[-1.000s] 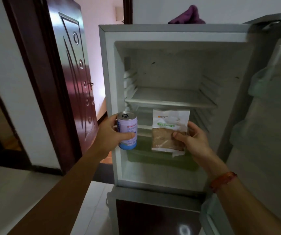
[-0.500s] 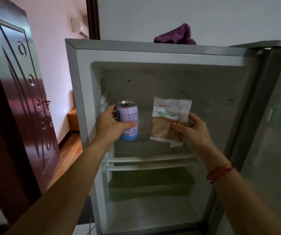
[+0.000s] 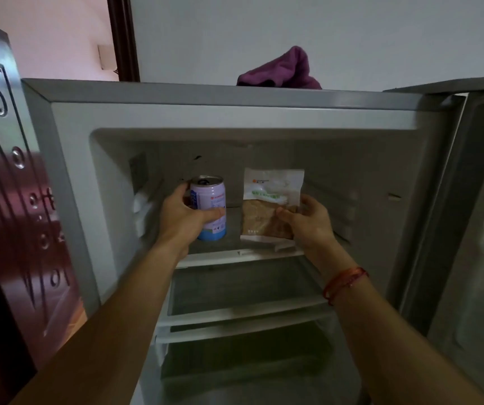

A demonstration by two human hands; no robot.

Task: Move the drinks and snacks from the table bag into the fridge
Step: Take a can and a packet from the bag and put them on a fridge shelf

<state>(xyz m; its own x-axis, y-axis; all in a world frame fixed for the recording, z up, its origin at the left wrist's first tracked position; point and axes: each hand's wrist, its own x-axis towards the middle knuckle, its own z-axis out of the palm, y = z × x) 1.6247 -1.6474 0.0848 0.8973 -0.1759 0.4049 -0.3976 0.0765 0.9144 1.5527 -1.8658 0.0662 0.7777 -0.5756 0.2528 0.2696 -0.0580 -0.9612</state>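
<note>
A red string bracelet [image 3: 344, 283] circles the right wrist, below the front lip of the white top shelf [image 3: 234, 254]. Above that shelf the left hand [image 3: 182, 217] wraps round one upright lilac-and-blue metal drink can [image 3: 210, 206]. The right hand [image 3: 308, 223] pinches one clear plastic snack packet [image 3: 270, 200], white-topped with brown contents, its low edge at the lip. Bare shelf lies behind and to the right of both. One crumpled purple cloth [image 3: 278, 71] sits atop the open grey fridge [image 3: 234, 96].

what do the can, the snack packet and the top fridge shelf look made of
The can looks like thin metal: shiny silvery top, printed lilac-and-blue side. The snack packet seems soft plastic film, white above, clear below over brown food. The shelf has a white plastic-looking front edge; its panel is unclear.
</note>
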